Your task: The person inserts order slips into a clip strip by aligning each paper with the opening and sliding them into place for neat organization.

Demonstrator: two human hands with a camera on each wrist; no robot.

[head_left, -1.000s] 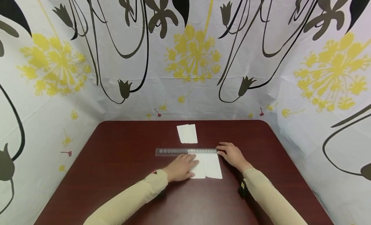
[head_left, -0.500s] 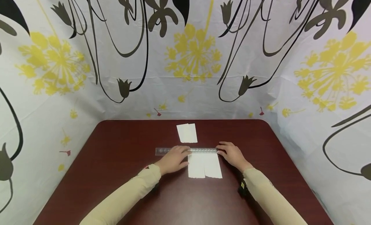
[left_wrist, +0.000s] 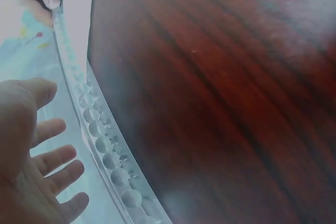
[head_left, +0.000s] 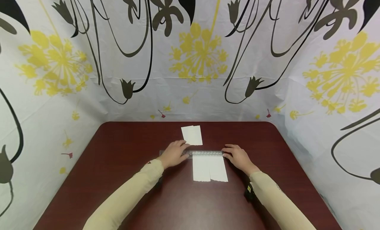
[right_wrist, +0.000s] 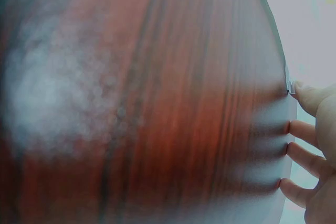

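A clear plastic ruler (head_left: 207,153) lies crosswise on the table, its row of round holes plain in the left wrist view. Its near edge meets two white paper pieces (head_left: 202,169) set side by side, with ragged lower edges. My left hand (head_left: 173,154) is over the ruler's left part, thumb on the near side and fingers beyond it; in the left wrist view the fingers (left_wrist: 60,158) are spread, with nothing held. At the ruler's right end, my right hand (head_left: 239,159) pinches it between thumb and fingers. Fingertips of that hand (right_wrist: 320,150) rest on the table.
Farther back lie two more white paper pieces (head_left: 193,135), partly overlapping, close to my left fingertips. The dark red table (head_left: 124,141) has rounded back corners. A patterned white cloth (head_left: 190,101) hangs behind it and on both sides.
My left hand has come off the near paper pieces and moved away from me and to the left, over the ruler. My right hand stays at the ruler's end; ruler and papers keep their places.
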